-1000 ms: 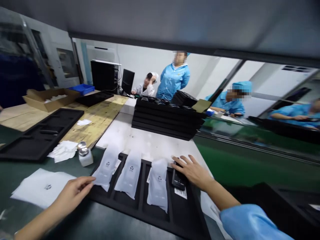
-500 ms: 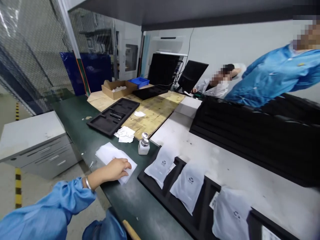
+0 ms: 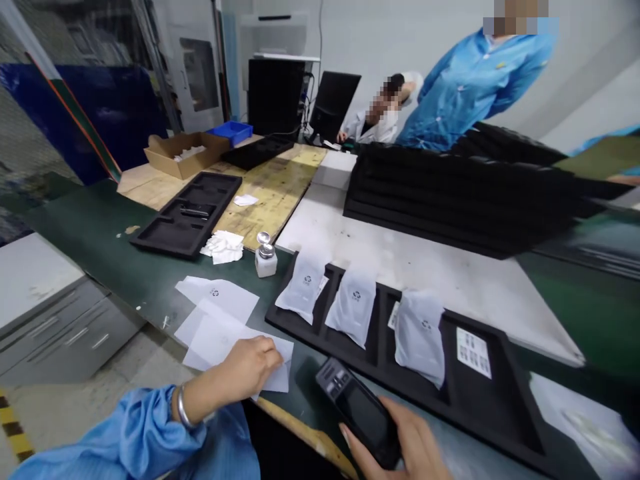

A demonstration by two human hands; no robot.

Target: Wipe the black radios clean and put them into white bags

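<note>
My left hand (image 3: 253, 365), with a silver bangle at the wrist, pinches the edge of a translucent white bag (image 3: 220, 337) on the green tabletop. Another such bag (image 3: 227, 295) lies partly beneath it, printed with a recycling mark. In my right hand (image 3: 413, 443) is a black handheld device (image 3: 357, 407) with a screen and buttons, tilted near the table's front edge. Beyond it, a black foam tray (image 3: 385, 327) holds filled white bags, such as the middle one (image 3: 353, 307), and a printed label sheet (image 3: 473, 352).
A small pump bottle (image 3: 267, 260) stands beside crumpled white wipes (image 3: 223, 247). Farther left is another black tray (image 3: 187, 217) with a dark device in it. Behind are a cardboard box (image 3: 187, 153), a blue bin (image 3: 231, 132) and stacked black trays (image 3: 450, 200). Co-workers are at the back.
My left hand has drawn a bag toward me, fanning out the pile. My right hand has come into view with the black device. The view has swung right.
</note>
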